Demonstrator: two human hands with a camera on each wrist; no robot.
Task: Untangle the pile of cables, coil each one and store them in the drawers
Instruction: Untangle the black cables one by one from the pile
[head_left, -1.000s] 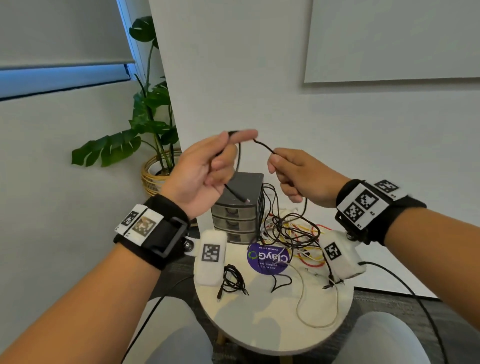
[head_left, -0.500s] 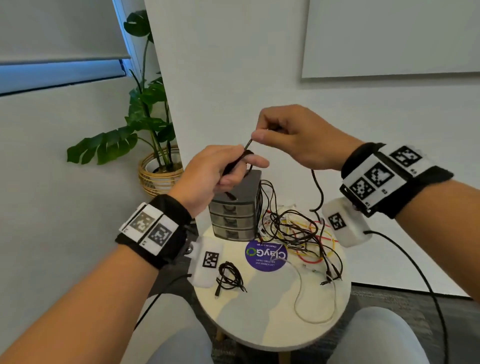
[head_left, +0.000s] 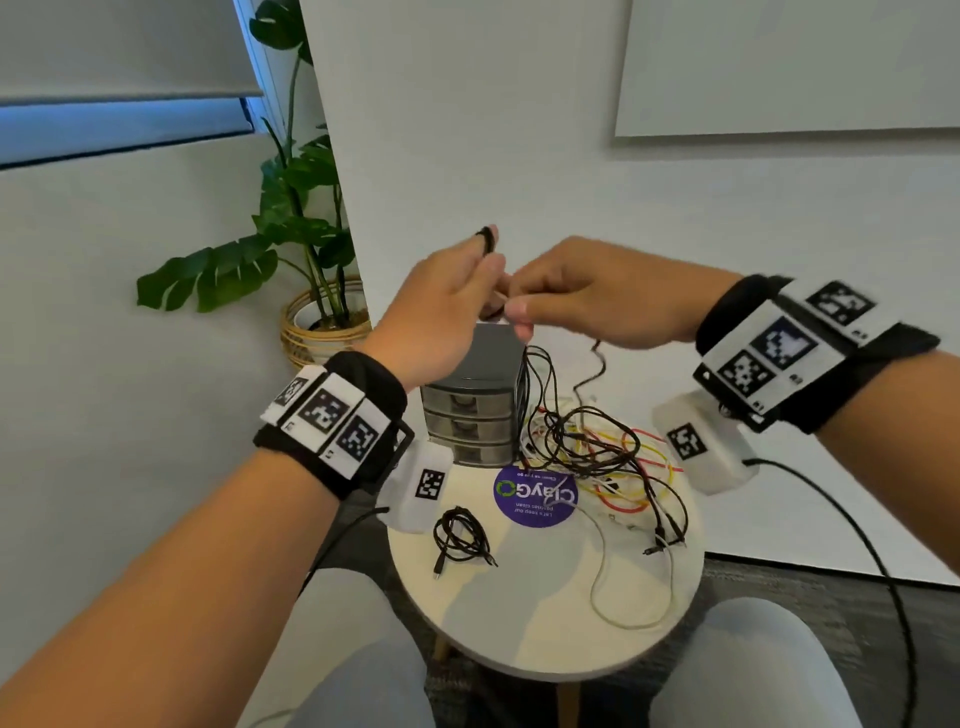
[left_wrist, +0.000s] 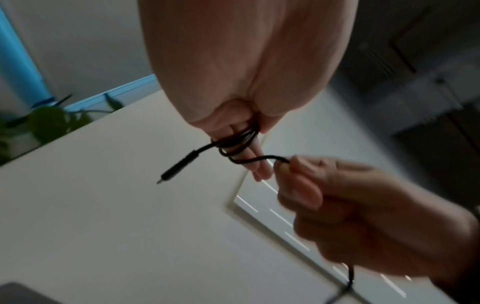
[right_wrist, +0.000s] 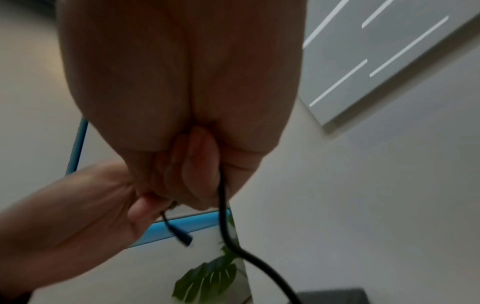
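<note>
- The head view is bright and evenly lit; cool blue daylight shows under the grey roller blind (head_left: 119, 47) at upper left.
- Soft shadows fall on the round cream counter (head_left: 545, 613).
- Straight lines bow towards that view's edges.
- Both wrist views are dim and grainy, with the left hand (left_wrist: 246, 61) and right hand (right_wrist: 182, 72) in shade and motion-blurred.

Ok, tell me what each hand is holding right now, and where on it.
Both hold one black cable. The left hand has loops near the plug end wound round its fingers; the right hand pinches the cable just past those loops.
</note>
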